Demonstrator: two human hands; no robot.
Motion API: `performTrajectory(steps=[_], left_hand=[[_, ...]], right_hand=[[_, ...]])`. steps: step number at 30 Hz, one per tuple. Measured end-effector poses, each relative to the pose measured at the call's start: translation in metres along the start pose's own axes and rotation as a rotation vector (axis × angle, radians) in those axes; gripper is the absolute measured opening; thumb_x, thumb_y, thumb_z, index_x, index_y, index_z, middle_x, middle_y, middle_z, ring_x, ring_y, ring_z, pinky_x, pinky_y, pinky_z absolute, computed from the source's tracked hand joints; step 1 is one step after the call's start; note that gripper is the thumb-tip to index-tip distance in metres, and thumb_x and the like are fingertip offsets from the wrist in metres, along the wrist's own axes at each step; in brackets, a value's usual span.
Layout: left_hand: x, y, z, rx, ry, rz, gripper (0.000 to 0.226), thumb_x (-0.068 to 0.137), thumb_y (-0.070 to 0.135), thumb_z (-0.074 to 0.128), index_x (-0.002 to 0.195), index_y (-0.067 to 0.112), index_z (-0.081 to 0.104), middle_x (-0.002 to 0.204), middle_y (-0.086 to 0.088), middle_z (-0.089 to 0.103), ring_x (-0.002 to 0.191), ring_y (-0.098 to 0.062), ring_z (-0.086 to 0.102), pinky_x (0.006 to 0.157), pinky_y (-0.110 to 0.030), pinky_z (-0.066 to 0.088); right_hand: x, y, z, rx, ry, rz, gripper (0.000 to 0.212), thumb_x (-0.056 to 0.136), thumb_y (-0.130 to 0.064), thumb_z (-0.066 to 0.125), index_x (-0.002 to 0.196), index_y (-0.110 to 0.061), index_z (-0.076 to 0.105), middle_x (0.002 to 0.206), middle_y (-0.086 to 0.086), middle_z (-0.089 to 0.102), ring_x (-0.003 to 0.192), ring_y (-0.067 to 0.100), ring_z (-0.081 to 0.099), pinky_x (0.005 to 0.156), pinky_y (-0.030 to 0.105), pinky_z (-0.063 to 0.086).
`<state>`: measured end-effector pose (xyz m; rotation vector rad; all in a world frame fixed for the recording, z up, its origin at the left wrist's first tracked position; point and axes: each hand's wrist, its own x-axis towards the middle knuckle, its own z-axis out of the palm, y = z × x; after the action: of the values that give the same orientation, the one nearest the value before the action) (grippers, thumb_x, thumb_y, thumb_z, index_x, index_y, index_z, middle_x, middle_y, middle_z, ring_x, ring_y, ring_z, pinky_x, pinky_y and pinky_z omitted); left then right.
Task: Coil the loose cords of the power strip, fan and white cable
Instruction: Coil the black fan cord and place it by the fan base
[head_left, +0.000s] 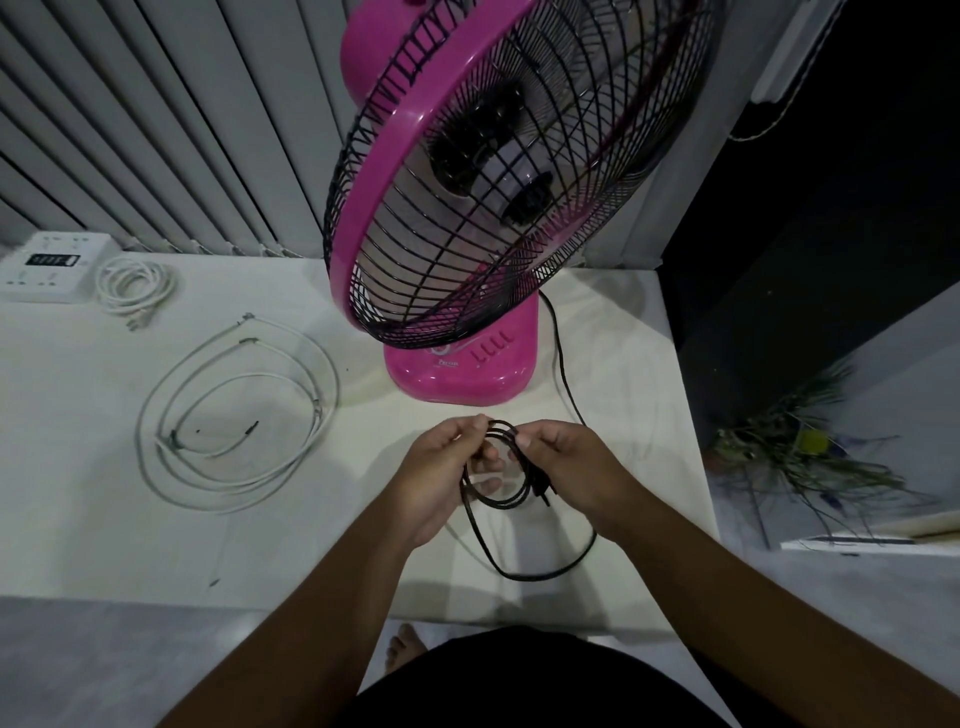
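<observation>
While half wound, fan cord (563, 374): black, partly gathered into a small coil (493, 500) held just above the worktop (104, 519), inside its front edge and right of centre, in front of the pink fan (462, 374).
Left hand (436, 478): fingers curled round the coil's upper left, gripping the loops together.
Right hand (576, 467): thumb and fingers pinching the coil's upper right.
Plug (540, 488): hanging just under the right hand, against the loops.
Coil's lie: loops hanging down from the fingers, flat face turned up toward the camera, long axis running far to near.
Slack: leaving the coil's bottom, dropping toward the front edge, bowing out to the right, then running back along the right edge to the rear of the fan's base.
Key relation: slack on the right and near side of the coil, so closer to the right hand than the left.
Likely next move, as a judgement: right hand letting go to draw up another loop, left hand keeping the coil.
Possible risk: a hard pull tugging the fan's base.
Power strip (52, 267): far left corner.
Power strip's cord (106, 283): white, already in a tight coil just beside the strip.
White cable (319, 410): left half of the worktop, in wide loose loops, not yet gathered, well apart from both hands.
Progress, as a judgement: one cord done, one under way, one untouched.
</observation>
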<state>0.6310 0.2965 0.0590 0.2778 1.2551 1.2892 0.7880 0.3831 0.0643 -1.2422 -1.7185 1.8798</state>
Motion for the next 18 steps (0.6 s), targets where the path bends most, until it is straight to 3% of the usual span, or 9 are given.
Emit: performTrajectory(steps=[3,7,9,11,13,16,18], left_hand=[[-0.0031,-0.003,-0.0005,-0.069,-0.03,-0.066,0.031,0.104,0.03,0.05,0.117,0.008,0.067,0.078,-0.003,0.065,0.077,-0.022,0.069,0.076,-0.041,0.057],[-0.0024,-0.0033,0.0013,-0.207,0.032,0.0,0.029,0.102,0.005,0.041,0.126,0.004,0.057,0.07,-0.004,0.053,0.06,-0.018,0.056,0.074,-0.039,0.052],[-0.0008,-0.0027,0.0017,-0.187,0.09,0.016,0.029,0.1,0.001,0.039,0.124,0.007,0.055,0.065,-0.002,0.05,0.053,-0.013,0.044,0.06,-0.031,0.044],[0.0004,-0.0004,0.0013,-0.124,0.115,0.013,0.03,0.097,0.001,0.038,0.12,0.009,0.055,0.063,0.0,0.047,0.048,-0.011,0.032,0.047,-0.024,0.03],[0.0015,0.0022,0.0002,-0.052,0.115,0.012,0.03,0.094,0.001,0.038,0.117,0.011,0.054,0.062,0.002,0.045,0.046,-0.009,0.026,0.045,-0.023,0.022],[0.0005,0.0041,0.0008,0.03,0.069,0.027,0.03,0.093,0.002,0.04,0.116,0.013,0.055,0.063,0.002,0.046,0.047,-0.009,0.026,0.045,-0.023,0.022],[-0.0008,0.0053,0.0028,-0.004,0.02,0.036,0.03,0.094,0.002,0.043,0.119,0.013,0.054,0.066,-0.001,0.05,0.05,-0.012,0.034,0.047,-0.025,0.026]], right_hand=[[-0.0003,0.0011,0.0002,0.125,0.082,0.035,0.019,0.101,-0.014,0.057,0.102,-0.008,0.075,0.078,-0.003,0.072,0.068,0.009,0.064,0.064,0.025,0.051],[-0.0051,0.0043,-0.0042,0.136,0.043,0.043,0.015,0.097,-0.014,0.063,0.108,-0.011,0.074,0.085,0.012,0.074,0.072,0.012,0.065,0.062,0.021,0.052],[-0.0079,0.0072,-0.0033,0.121,0.004,0.053,0.018,0.096,-0.013,0.065,0.113,-0.015,0.072,0.099,0.02,0.075,0.08,0.014,0.067,0.067,0.021,0.055],[-0.0092,0.0079,-0.0032,0.104,-0.028,0.051,0.022,0.096,-0.014,0.065,0.116,-0.02,0.072,0.102,0.009,0.077,0.087,0.011,0.07,0.074,0.021,0.057],[-0.0098,0.0063,-0.0035,0.088,-0.065,0.015,0.024,0.097,-0.014,0.064,0.118,-0.022,0.073,0.099,-0.009,0.078,0.088,-0.002,0.069,0.073,0.013,0.053],[-0.009,0.0011,-0.0039,0.107,-0.068,-0.006,0.027,0.095,-0.016,0.067,0.121,-0.02,0.071,0.101,-0.012,0.078,0.089,-0.007,0.069,0.07,0.007,0.048],[-0.0075,-0.0018,-0.003,0.065,-0.047,-0.035,0.025,0.092,-0.014,0.071,0.115,-0.021,0.074,0.087,-0.012,0.077,0.077,-0.004,0.067,0.066,0.009,0.048]])
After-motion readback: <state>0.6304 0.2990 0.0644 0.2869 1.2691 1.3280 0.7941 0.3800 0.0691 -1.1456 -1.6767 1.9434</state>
